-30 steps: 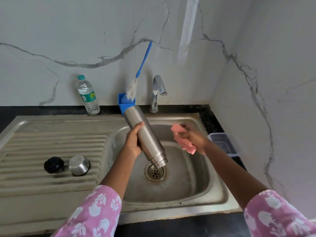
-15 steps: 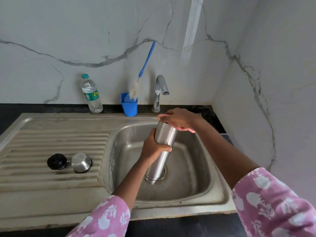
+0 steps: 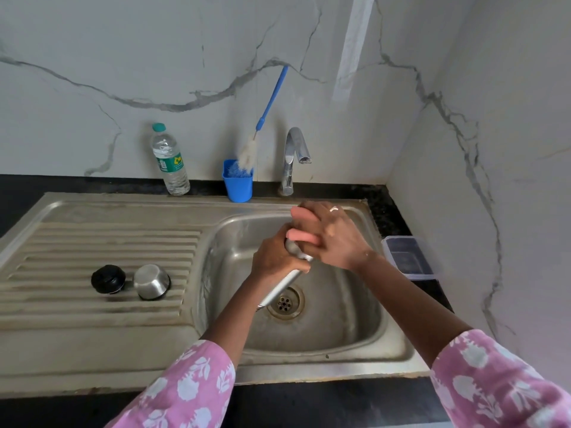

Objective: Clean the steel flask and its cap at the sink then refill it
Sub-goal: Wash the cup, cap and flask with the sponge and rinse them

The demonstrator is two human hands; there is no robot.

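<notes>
The steel flask (image 3: 282, 285) is held upside down over the sink basin (image 3: 349, 319), its mouth low beside the drain (image 3: 285, 302). My left hand (image 3: 275, 257) grips its body around the middle. My right hand (image 3: 327, 239) presses a pink sponge (image 3: 301, 236) against the flask's upturned base, fingers wrapped over it. Most of the flask is hidden by both hands. On the ribbed drainboard (image 3: 92, 242) to the left lie the steel cap (image 3: 152, 282) and a black inner stopper (image 3: 108, 278), apart from both hands.
A tap (image 3: 293, 156) stands behind the basin, no water running. Beside it a blue cup (image 3: 238, 185) holds a blue-handled bottle brush (image 3: 268, 109). A plastic water bottle (image 3: 170, 160) stands by the wall. A clear lidded box (image 3: 408, 257) sits on the black counter at right.
The flask swung from tilted to nearly upright and upside down. My right hand brought the pink sponge onto the flask's base and now rubs it there, lower and nearer my left hand.
</notes>
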